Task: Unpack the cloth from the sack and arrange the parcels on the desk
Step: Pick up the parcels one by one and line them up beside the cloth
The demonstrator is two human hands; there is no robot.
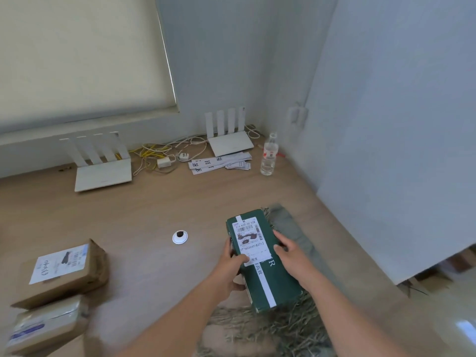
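Soft, even daylight; wide-angle bowing and blur at edges.

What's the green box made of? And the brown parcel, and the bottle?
The green box looks like cardboard with a smooth printed finish: sharp folded edges, a paper label stuck on top. The brown parcel seems plain matte cardboard, creased at its flap. The bottle looks like clear plastic; you can see through it.
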